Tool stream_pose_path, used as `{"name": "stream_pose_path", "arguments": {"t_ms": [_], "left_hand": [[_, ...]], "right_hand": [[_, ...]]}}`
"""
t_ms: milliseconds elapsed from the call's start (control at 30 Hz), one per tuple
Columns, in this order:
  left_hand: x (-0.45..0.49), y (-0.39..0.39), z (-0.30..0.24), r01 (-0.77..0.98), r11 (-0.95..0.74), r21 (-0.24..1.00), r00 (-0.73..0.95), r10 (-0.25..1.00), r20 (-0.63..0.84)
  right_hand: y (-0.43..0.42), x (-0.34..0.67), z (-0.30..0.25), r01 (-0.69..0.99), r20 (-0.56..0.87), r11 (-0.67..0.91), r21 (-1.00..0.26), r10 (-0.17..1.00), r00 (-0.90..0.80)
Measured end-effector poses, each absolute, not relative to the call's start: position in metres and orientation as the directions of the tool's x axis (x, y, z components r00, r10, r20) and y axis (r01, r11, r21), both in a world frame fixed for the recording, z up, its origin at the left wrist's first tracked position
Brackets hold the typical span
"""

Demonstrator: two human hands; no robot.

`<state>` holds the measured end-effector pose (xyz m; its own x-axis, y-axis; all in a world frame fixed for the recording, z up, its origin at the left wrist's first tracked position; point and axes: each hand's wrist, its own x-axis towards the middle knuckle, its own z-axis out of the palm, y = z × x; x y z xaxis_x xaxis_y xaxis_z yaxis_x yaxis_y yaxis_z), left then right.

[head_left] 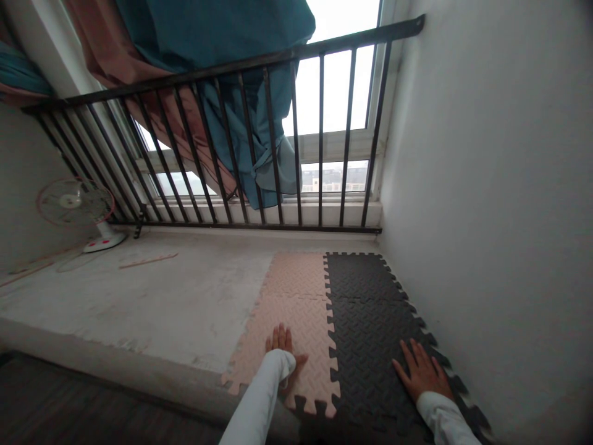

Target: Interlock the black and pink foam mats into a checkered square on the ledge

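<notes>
My left hand [282, 343] lies flat, fingers stretched out, on a pink interlocking foam mat [296, 296]. My right hand [420, 369] presses flat, fingers spread, on the black foam mat [365, 296] joined to the pink one along a toothed seam. Both mats lie on a raised concrete platform [176, 303] in the corner by the white wall. Both arms wear white sleeves. Neither hand holds anything.
A black metal railing [259, 142] runs along the window, with teal and rust cloth [222, 62] draped over it. A small white fan [76, 207] stands at the far left. A thin wooden strip [147, 260] lies on the concrete. The white wall [500, 216] borders the right.
</notes>
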<state>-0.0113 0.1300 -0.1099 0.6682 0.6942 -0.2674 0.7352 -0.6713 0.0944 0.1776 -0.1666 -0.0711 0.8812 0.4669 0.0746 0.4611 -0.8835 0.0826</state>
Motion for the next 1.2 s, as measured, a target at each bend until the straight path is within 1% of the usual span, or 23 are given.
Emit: {"name": "stream_pose_path", "arguments": {"t_ms": [100,367,600,767,933,1200], "left_hand": [[-0.011,0.13,-0.11,0.736,-0.669,0.1,0.667,0.693,-0.272],[-0.014,0.126,-0.1,0.73,-0.672,0.128,0.679,0.688,-0.258],[-0.013,0.124,-0.102,0.745,-0.655,0.128,0.665,0.713,-0.22],[-0.011,0.128,-0.11,0.742,-0.661,0.114,0.668,0.713,-0.216],[-0.012,0.128,-0.109,0.739,-0.661,0.128,0.671,0.706,-0.226],[-0.014,0.124,-0.1,0.738,-0.659,0.145,0.673,0.704,-0.226]], "right_hand": [[-0.166,0.178,-0.071,0.459,0.074,-0.884,0.089,0.465,0.882],[-0.168,0.179,-0.078,0.465,0.125,-0.88,0.101,0.475,0.871],[-0.167,0.179,-0.074,0.46,0.075,-0.884,0.082,0.466,0.882],[-0.168,0.181,-0.08,0.463,0.1,-0.884,0.068,0.468,0.878],[-0.17,0.182,-0.083,0.481,0.137,-0.876,0.043,0.482,0.866],[-0.169,0.182,-0.08,0.471,0.101,-0.881,0.034,0.472,0.876]]}}
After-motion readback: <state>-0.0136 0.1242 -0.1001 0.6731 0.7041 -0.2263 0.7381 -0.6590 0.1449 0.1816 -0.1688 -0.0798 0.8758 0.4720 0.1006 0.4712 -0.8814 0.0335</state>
